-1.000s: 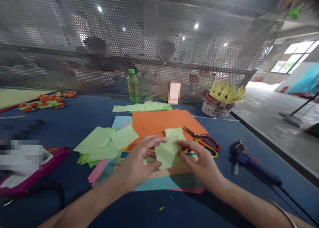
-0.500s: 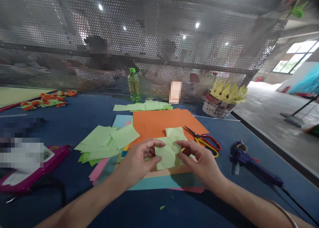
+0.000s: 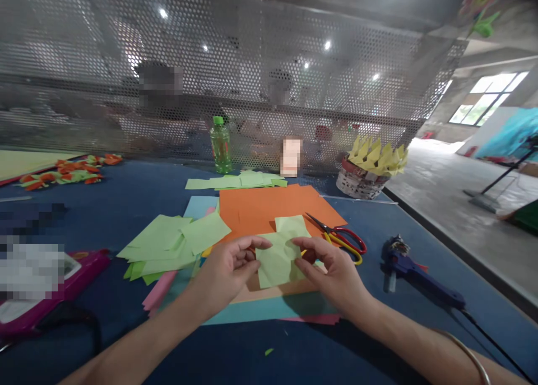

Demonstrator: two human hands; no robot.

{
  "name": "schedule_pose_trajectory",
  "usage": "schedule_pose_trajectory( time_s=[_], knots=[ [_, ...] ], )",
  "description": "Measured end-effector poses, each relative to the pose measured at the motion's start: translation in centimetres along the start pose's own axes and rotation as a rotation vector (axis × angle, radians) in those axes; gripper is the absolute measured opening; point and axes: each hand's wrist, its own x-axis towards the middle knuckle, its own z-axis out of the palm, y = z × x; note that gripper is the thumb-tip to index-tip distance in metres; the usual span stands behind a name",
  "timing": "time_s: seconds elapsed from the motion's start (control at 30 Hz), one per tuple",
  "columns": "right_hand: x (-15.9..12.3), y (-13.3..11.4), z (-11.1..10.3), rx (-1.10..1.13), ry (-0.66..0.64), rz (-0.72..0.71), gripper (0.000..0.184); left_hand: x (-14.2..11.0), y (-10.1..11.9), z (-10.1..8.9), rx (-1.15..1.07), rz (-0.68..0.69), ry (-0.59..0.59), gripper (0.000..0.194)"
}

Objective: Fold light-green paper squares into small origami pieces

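A light green paper square (image 3: pixel 277 264) with faint creases is held up in front of me between both hands. My left hand (image 3: pixel 231 261) has its thumb and index finger at the left edge. The right edge is pinched by my right hand (image 3: pixel 328 261). Behind the square, another light green piece (image 3: pixel 291 224) lies on orange sheets (image 3: pixel 260 205). Scissors (image 3: pixel 342 236) with red and yellow handles rest just beyond my right hand. Left of my hands is a loose pile of green paper squares (image 3: pixel 155 239).
A green-capped bottle (image 3: pixel 221 147) and green paper strips (image 3: pixel 239 180) are at the back. At right stand a basket (image 3: pixel 361 180) with yellow paper points and a blue glue gun (image 3: pixel 428 281) with its cord. Orange-green folded pieces (image 3: pixel 63 175) and a magenta device (image 3: pixel 86 273) are at left.
The whole view has shifted slightly, so things appear a little further left. Both hands keep nearly the same hold on the paper square.
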Motion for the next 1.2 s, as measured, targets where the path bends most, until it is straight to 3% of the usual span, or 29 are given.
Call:
schedule_pose_trajectory(
  time_s=[0.77,1.2],
  knots=[
    [0.06,0.15,0.09,0.000,-0.003,-0.012,0.028,0.13,0.38,-0.07,-0.028,0.007,-0.035,0.041],
    [0.05,0.01,-0.07,0.005,0.029,-0.057,0.028,0.13,0.32,-0.14,-0.074,-0.005,0.042,0.042]
  ],
)
